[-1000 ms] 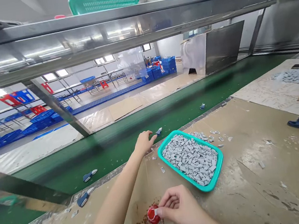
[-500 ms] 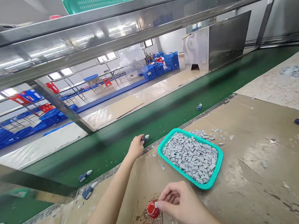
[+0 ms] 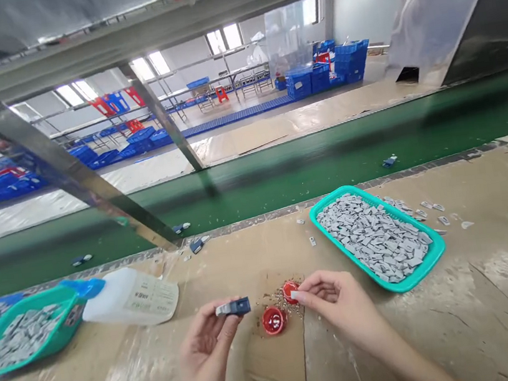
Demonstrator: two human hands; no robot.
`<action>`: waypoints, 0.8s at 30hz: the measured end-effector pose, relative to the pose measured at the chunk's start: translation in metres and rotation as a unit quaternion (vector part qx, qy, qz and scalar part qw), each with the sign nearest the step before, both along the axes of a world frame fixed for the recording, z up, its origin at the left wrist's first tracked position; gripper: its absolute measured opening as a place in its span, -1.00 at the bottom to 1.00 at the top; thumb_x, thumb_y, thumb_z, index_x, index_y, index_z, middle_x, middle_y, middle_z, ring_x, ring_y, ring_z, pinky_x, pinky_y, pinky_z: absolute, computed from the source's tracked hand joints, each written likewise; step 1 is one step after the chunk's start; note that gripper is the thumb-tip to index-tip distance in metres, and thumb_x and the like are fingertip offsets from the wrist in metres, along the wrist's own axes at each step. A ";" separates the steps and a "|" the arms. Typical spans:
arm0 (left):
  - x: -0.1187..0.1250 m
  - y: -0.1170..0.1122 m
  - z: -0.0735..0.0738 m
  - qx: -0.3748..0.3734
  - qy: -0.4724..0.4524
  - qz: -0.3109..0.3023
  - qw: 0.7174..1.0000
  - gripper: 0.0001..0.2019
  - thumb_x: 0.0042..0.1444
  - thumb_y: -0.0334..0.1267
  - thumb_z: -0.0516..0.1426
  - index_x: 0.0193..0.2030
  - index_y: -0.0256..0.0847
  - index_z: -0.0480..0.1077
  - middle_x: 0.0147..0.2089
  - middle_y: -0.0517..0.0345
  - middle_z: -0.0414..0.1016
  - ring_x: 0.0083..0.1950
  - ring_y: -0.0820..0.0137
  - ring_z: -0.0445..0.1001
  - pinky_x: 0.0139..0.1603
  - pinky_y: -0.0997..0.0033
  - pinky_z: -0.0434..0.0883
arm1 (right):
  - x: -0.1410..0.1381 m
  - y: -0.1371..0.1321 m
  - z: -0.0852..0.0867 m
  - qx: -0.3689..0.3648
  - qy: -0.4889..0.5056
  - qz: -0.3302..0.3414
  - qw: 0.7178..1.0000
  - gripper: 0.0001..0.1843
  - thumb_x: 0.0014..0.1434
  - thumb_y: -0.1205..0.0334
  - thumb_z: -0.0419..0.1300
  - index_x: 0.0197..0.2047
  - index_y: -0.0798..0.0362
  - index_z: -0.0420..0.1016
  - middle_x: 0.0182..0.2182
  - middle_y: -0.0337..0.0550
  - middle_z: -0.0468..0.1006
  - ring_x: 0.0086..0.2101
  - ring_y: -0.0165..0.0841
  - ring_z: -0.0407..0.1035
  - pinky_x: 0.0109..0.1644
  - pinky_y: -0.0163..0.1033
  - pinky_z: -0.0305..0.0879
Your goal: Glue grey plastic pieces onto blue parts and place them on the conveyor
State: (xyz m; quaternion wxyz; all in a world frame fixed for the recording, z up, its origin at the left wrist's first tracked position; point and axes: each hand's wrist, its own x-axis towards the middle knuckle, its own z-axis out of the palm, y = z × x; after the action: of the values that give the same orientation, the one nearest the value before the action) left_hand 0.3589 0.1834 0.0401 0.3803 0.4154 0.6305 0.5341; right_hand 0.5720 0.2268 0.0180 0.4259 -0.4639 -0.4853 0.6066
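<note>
Low in the middle of the frame, the left hand (image 3: pixel 205 349) pinches a small blue-and-grey part (image 3: pixel 233 307) between thumb and fingertips, holding it level just above the tabletop (image 3: pixel 466 324). It looks like moulded plastic: very light, stiff, smooth enough to slide in the fingers. I'd judge the long flat sides, where the fingers sit now, to be the best hold, since an end grip would let it pivot.

Just right of it, the right hand (image 3: pixel 340 304) has thumb and forefinger pressed together at the edge of a red cap (image 3: pixel 289 289). Something pale shows at the fingertips, but I cannot tell whether it is a chip or a nail. A second red cap (image 3: pixel 273 320) sits open side up, close beside the first, on a cardboard scrap (image 3: pixel 278 363) littered with crumbs. Both caps look light and easily tipped.

Right of centre, a teal tray (image 3: pixel 436 247) is heaped with small grey pieces (image 3: pixel 374 240), with a few spilled beyond its far edge. At the left edge lies another teal tray (image 3: pixel 24 303), and beside it a white bottle (image 3: pixel 129 296) on its side. The green conveyor belt (image 3: pixel 281 180) crosses the middle of the frame behind them.
</note>
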 end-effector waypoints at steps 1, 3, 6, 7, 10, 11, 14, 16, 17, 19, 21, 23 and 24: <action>0.008 -0.007 -0.003 0.003 -0.010 0.015 1.000 -0.79 -0.07 -0.18 0.26 -0.23 -0.06 0.46 -0.14 0.14 0.57 -0.04 0.25 0.49 0.01 0.34 0.42 | 0.001 -0.001 0.003 -0.006 0.009 0.006 1.000 -0.72 -0.03 0.03 0.33 -0.40 0.10 0.54 -0.44 -0.10 0.59 -0.38 -0.28 0.45 -0.29 -0.27 0.36; 0.024 -0.016 -0.006 0.011 -0.027 0.024 0.999 -0.81 -0.07 -0.20 0.26 -0.26 -0.07 0.47 -0.14 0.13 0.58 -0.03 0.24 0.50 0.02 0.31 0.43 | 0.004 -0.004 0.010 -0.018 0.039 0.026 0.999 -0.72 -0.04 0.04 0.34 -0.39 0.09 0.52 -0.42 -0.11 0.59 -0.35 -0.28 0.47 -0.26 -0.28 0.38; 0.045 -0.020 -0.004 0.010 -0.048 0.018 0.999 -0.84 -0.07 -0.24 0.26 -0.28 -0.08 0.49 -0.17 0.12 0.60 -0.07 0.21 0.52 -0.02 0.27 0.46 | 0.008 -0.010 0.019 -0.026 0.071 0.061 0.995 -0.74 -0.02 0.04 0.33 -0.39 0.07 0.51 -0.44 -0.16 0.58 -0.36 -0.30 0.47 -0.27 -0.30 0.38; 0.050 -0.020 -0.003 0.004 -0.052 0.011 0.999 -0.84 -0.07 -0.25 0.26 -0.28 -0.09 0.50 -0.17 0.11 0.60 -0.08 0.19 0.53 -0.03 0.25 0.46 | 0.008 -0.011 0.021 -0.025 0.076 0.074 0.994 -0.74 -0.02 0.04 0.33 -0.40 0.07 0.51 -0.46 -0.17 0.57 -0.36 -0.30 0.47 -0.28 -0.30 0.38; 0.059 -0.018 -0.001 -0.008 -0.057 -0.006 0.998 -0.84 -0.08 -0.26 0.25 -0.29 -0.09 0.51 -0.15 0.08 0.59 -0.09 0.16 0.53 -0.05 0.21 0.47 | 0.007 -0.014 0.022 -0.023 0.083 0.097 0.992 -0.75 -0.02 0.05 0.33 -0.41 0.07 0.51 -0.47 -0.18 0.55 -0.38 -0.32 0.45 -0.27 -0.30 0.38; 0.060 -0.017 -0.001 -0.007 -0.058 -0.010 0.998 -0.85 -0.08 -0.26 0.25 -0.29 -0.08 0.51 -0.14 0.08 0.59 -0.09 0.16 0.53 -0.05 0.21 0.48 | 0.006 -0.014 0.021 -0.024 0.085 0.101 0.991 -0.75 -0.02 0.05 0.33 -0.41 0.07 0.51 -0.46 -0.18 0.55 -0.37 -0.32 0.45 -0.26 -0.30 0.37; 0.062 -0.016 0.000 -0.003 -0.057 -0.014 0.998 -0.85 -0.08 -0.28 0.25 -0.29 -0.06 0.52 -0.13 0.09 0.59 -0.07 0.16 0.53 -0.04 0.21 0.48 | 0.005 -0.013 0.019 -0.030 0.085 0.109 0.990 -0.76 -0.01 0.07 0.32 -0.41 0.08 0.51 -0.45 -0.16 0.55 -0.37 -0.33 0.44 -0.25 -0.30 0.37; 0.062 -0.016 0.000 -0.005 -0.055 -0.016 0.998 -0.84 -0.08 -0.29 0.25 -0.29 -0.07 0.52 -0.12 0.09 0.58 -0.06 0.16 0.52 -0.03 0.20 0.47 | 0.005 -0.013 0.018 -0.031 0.085 0.110 0.990 -0.77 0.00 0.08 0.32 -0.40 0.09 0.51 -0.44 -0.16 0.55 -0.38 -0.34 0.43 -0.25 -0.31 0.35; 0.062 -0.016 0.000 -0.004 -0.055 -0.018 0.998 -0.84 -0.08 -0.29 0.25 -0.29 -0.07 0.53 -0.12 0.09 0.59 -0.06 0.16 0.52 -0.03 0.20 0.47 | 0.005 -0.013 0.017 -0.031 0.086 0.109 0.990 -0.77 0.00 0.09 0.32 -0.40 0.09 0.51 -0.44 -0.17 0.54 -0.38 -0.35 0.42 -0.26 -0.32 0.34; 0.062 -0.015 0.000 -0.004 -0.057 -0.026 0.998 -0.84 -0.08 -0.30 0.25 -0.29 -0.07 0.53 -0.13 0.10 0.59 -0.05 0.17 0.52 -0.03 0.21 0.47 | 0.005 -0.012 0.016 -0.031 0.088 0.109 0.990 -0.77 0.00 0.10 0.32 -0.40 0.10 0.50 -0.45 -0.17 0.54 -0.39 -0.37 0.41 -0.26 -0.33 0.33; 0.062 -0.016 -0.001 -0.003 -0.055 -0.035 0.998 -0.83 -0.08 -0.30 0.25 -0.28 -0.06 0.54 -0.13 0.10 0.59 -0.05 0.17 0.51 -0.03 0.24 0.47 | 0.006 -0.012 0.014 -0.038 0.087 0.111 0.989 -0.76 -0.01 0.09 0.33 -0.41 0.11 0.48 -0.45 -0.18 0.53 -0.40 -0.38 0.40 -0.28 -0.34 0.30; 0.061 -0.017 -0.004 -0.005 -0.049 -0.045 0.998 -0.82 -0.08 -0.29 0.26 -0.27 -0.05 0.55 -0.13 0.10 0.59 -0.05 0.17 0.52 -0.04 0.25 0.48 | 0.006 -0.012 0.012 -0.052 0.087 0.122 0.987 -0.73 -0.02 0.08 0.34 -0.39 0.10 0.43 -0.49 -0.20 0.51 -0.44 -0.39 0.38 -0.33 -0.35 0.27; 0.061 -0.017 -0.006 -0.005 -0.046 -0.050 0.998 -0.82 -0.08 -0.28 0.26 -0.27 -0.04 0.55 -0.13 0.10 0.59 -0.06 0.17 0.52 -0.05 0.24 0.48 | 0.006 -0.013 0.011 -0.061 0.087 0.130 0.986 -0.71 -0.02 0.08 0.33 -0.37 0.09 0.39 -0.53 -0.23 0.50 -0.47 -0.40 0.37 -0.35 -0.35 0.25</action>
State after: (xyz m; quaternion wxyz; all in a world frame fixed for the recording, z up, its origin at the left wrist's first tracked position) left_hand 0.4198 0.1661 0.0340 0.4370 0.4198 0.5933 0.5300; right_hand 0.5781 0.2142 0.0288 0.3546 -0.3672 -0.4647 0.7235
